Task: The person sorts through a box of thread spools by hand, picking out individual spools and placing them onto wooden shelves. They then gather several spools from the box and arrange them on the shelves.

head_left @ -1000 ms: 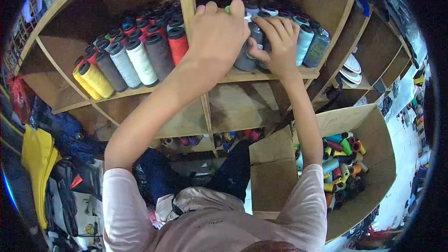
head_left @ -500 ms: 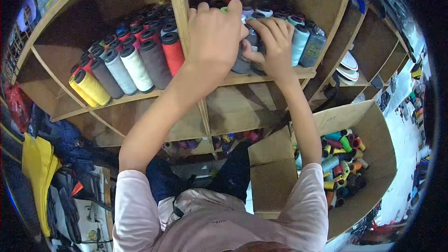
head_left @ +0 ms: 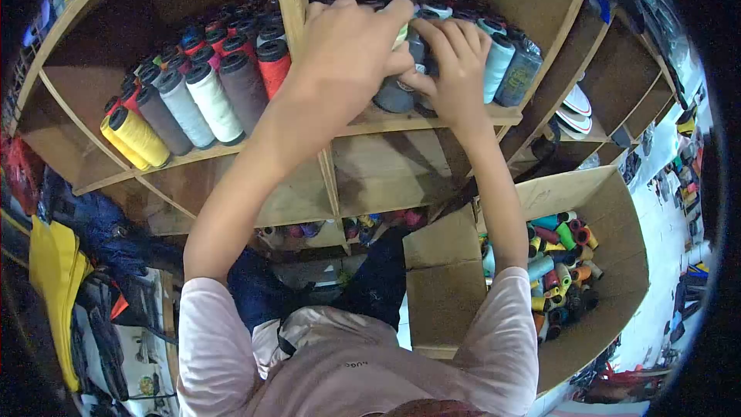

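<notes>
Both my hands reach into the right-hand compartment of the wooden shelf (head_left: 332, 174), among upright thread spools. My left hand (head_left: 351, 54) is closed around a pale green and white thread spool (head_left: 402, 35), most of it hidden behind my fingers. Close beside it, my right hand (head_left: 455, 58) has its fingers curled over a dark grey thread spool (head_left: 396, 95) that seems wrapped in clear plastic. A light blue spool (head_left: 498, 66) and a plastic-wrapped grey spool (head_left: 519, 75) stand right of that hand.
Left of the divider (head_left: 290, 0), yellow (head_left: 143, 139), white (head_left: 216, 104), red (head_left: 274, 69) and grey spools stand in rows. A cardboard box (head_left: 610, 278) with many loose spools is at lower right. White caps (head_left: 575, 112) sit on a shelf at right.
The view has shifted slightly, so the left spools appear farther left. My left hand has turned a little, and the pale green spool shows more beside its thumb. The right hand stays about in place.
</notes>
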`<state>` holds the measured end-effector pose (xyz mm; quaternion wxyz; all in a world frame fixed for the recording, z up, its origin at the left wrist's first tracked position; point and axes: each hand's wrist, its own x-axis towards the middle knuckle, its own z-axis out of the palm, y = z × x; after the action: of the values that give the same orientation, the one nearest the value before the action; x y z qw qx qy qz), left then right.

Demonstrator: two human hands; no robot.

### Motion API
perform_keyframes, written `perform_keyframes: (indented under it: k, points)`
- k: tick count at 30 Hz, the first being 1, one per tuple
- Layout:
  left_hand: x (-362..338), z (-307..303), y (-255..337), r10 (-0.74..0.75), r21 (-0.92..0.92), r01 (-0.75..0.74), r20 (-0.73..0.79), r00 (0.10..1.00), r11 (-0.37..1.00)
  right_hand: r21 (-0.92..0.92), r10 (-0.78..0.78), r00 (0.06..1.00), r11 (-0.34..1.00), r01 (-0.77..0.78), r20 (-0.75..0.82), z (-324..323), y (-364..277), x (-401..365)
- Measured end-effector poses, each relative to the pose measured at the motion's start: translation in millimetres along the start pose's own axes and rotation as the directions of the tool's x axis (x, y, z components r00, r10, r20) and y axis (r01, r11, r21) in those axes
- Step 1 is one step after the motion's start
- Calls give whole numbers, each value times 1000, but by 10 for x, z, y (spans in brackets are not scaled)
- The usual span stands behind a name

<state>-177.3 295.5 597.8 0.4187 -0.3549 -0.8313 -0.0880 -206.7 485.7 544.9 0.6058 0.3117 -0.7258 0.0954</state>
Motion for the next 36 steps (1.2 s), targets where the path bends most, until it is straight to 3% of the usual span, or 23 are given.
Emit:
perform_keyframes:
  k: [3, 9, 18, 21, 25, 34, 36]
  points:
    - [-53, -16, -11, 69, -98, -74, -46, 997, 992, -9, -3, 1000, 1000, 3, -22, 26, 3, -9]
    - [79, 152, 54, -187, 195, 179, 25, 982, 964, -26, 3, 1000, 1000, -4, -16, 29, -16, 7]
    - [2, 47, 57, -60, 146, 57, 13, 998, 988, -12, 14, 1000, 1000, -14, 20, 0, -29, 26]
    - [10, 73, 64, -50, 179, 45, 19, 999, 983, -24, 25, 999, 999, -25, 34, -12, -26, 15]
    - [59, 140, 117, -148, 314, 148, -23, 989, 938, -49, 28, 997, 999, -25, 67, -41, -51, 26]
    - [-73, 111, 107, -1, 298, 50, -164, 987, 953, -15, 7, 996, 1000, -6, 84, -54, -52, 46]
    - [-24, 130, 81, 4, 379, 47, -134, 991, 924, 2, 1, 996, 1000, -1, 84, -44, -46, 50]
